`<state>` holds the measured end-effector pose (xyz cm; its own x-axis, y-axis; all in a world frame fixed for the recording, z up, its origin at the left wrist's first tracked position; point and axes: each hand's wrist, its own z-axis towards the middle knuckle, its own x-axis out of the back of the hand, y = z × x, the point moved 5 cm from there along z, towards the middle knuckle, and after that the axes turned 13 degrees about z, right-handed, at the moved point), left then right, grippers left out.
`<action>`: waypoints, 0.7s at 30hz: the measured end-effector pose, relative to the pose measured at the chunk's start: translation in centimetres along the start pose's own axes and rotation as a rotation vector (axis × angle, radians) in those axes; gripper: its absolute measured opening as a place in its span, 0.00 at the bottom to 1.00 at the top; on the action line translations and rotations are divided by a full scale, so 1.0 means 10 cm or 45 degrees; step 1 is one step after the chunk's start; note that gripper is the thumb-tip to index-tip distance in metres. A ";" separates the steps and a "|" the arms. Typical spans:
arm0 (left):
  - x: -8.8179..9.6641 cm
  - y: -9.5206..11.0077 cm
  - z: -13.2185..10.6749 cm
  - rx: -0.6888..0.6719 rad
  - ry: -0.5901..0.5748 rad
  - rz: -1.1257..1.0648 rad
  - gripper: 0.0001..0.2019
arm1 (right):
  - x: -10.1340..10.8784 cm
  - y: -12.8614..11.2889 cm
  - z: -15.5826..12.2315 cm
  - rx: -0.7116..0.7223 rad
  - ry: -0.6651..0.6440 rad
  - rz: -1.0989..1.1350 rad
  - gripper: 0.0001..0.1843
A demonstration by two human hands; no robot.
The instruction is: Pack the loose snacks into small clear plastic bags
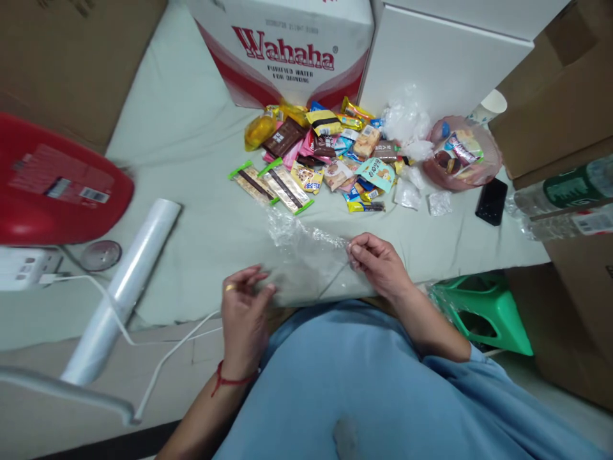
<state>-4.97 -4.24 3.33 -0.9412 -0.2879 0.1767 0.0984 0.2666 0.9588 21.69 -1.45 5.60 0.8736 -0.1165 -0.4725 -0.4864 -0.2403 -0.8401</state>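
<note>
A clear plastic bag (306,252) lies flat on the pale green cloth (191,147) in front of me. My right hand (378,265) pinches its right edge with closed fingers. My left hand (245,313), with a ring and a red wrist string, hovers at the bag's left edge, fingers curled and slightly apart, holding nothing that I can make out. Beyond the bag lies a heap of wrapped snacks (330,153), with two green-edged bars (271,184) nearest to me.
A roll of clear film (127,281) lies at left beside a red stool (52,182), a white power strip (23,268) and its cable. A Wahaha carton (287,54) and white box stand behind. A pink bag of snacks (462,160), phone (491,201) and green stool (483,310) are right.
</note>
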 end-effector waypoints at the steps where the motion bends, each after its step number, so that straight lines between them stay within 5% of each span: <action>1: 0.06 0.07 -0.06 -0.130 0.103 0.052 0.18 | -0.04 -0.02 -0.03 0.045 -0.025 -0.036 0.21; 2: 0.07 0.16 -0.12 -0.257 0.133 0.080 0.15 | -0.09 -0.05 -0.06 0.079 -0.058 -0.080 0.20; 4: -0.06 0.36 -0.22 -0.430 -0.032 0.090 0.12 | -0.23 -0.12 -0.12 0.132 -0.150 -0.199 0.18; 8: -0.56 0.77 -0.24 -0.432 -0.441 0.108 0.17 | -0.56 -0.38 -0.17 0.303 -0.343 -0.462 0.17; 11: -0.76 1.11 -0.14 -0.392 -0.491 -0.001 0.11 | -0.69 -0.70 -0.15 0.450 -0.345 -0.530 0.17; 15: -0.72 1.48 -0.02 -0.480 -0.382 -0.078 0.12 | -0.68 -1.10 -0.16 0.663 -0.252 -0.639 0.15; 18: -0.59 1.46 0.05 -0.536 -0.271 -0.098 0.12 | -0.56 -1.20 -0.20 0.780 -0.193 -0.670 0.12; 21: -0.41 1.06 0.14 -0.364 -0.116 -0.123 0.13 | -0.27 -1.00 -0.22 0.690 -0.079 -0.703 0.12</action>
<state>-0.46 1.04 12.50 -0.9743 -0.2126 0.0738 0.0822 -0.0313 0.9961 24.29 -0.86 15.89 0.9969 -0.0589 0.0521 0.0657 0.2587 -0.9637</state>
